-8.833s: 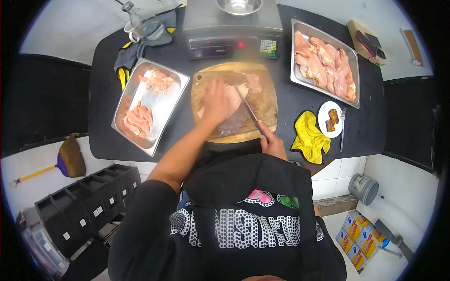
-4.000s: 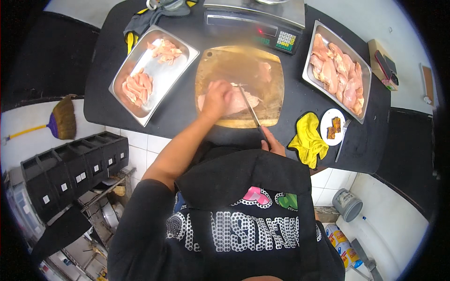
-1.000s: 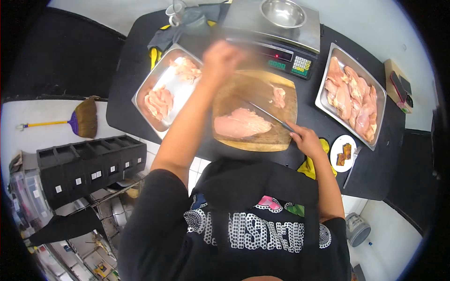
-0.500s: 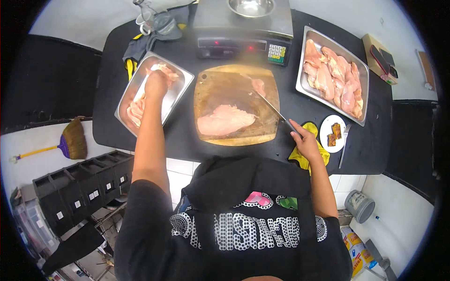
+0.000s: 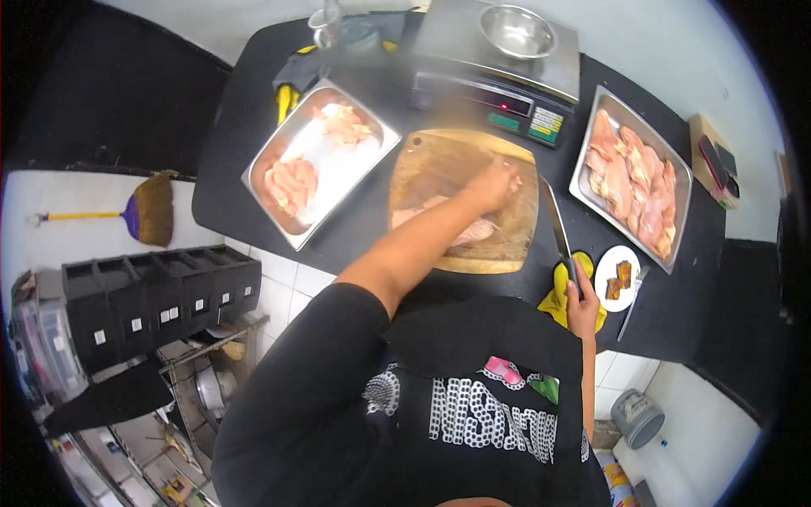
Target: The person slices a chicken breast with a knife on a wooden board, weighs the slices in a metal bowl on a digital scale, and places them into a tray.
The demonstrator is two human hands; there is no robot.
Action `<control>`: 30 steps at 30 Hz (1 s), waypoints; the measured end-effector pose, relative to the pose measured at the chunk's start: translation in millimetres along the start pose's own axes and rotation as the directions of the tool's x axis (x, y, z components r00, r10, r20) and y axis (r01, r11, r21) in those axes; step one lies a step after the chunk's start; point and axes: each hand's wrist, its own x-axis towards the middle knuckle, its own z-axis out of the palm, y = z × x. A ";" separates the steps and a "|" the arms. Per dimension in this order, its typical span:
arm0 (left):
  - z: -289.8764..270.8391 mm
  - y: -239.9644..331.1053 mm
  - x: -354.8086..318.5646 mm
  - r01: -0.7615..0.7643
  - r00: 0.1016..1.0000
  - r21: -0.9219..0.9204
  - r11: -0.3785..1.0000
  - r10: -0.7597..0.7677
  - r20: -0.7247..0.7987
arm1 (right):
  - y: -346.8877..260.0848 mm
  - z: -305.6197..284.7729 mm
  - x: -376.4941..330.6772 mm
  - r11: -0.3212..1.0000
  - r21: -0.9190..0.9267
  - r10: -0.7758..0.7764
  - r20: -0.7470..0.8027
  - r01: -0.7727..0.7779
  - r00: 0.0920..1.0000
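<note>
Pink raw chicken (image 5: 473,230) lies flat on a round wooden board (image 5: 439,165). Left hand (image 5: 492,183) presses it, fingers spread; right hand (image 5: 582,306) grips a knife (image 5: 557,230). Black tabletop (image 5: 236,144), white tiled room.

A black short-sleeved top is worn, its sleeves ending well above the elbows, so both forearms are left bare down to the left hand (image 5: 492,184) and right hand (image 5: 582,306). Across the chest, white dotted lettering and small pink and green patches are printed.
</note>
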 end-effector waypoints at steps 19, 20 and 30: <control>-215.3 -133.2 -100.6 0.313 0.520 0.009 0.950 -0.164 -0.838 | -7.7 21.4 -1.2 1.000 0.008 0.029 0.082 -0.030 0.996; -212.4 -143.6 -103.8 0.384 0.635 0.156 0.910 -0.138 -0.760 | -10.9 22.8 -0.5 0.999 0.028 0.013 0.112 -0.016 0.994; -88.2 -36.3 -115.7 0.254 0.919 -0.025 0.967 -0.250 -0.305 | -26.3 43.2 18.9 0.996 -0.031 -0.068 0.279 0.080 0.958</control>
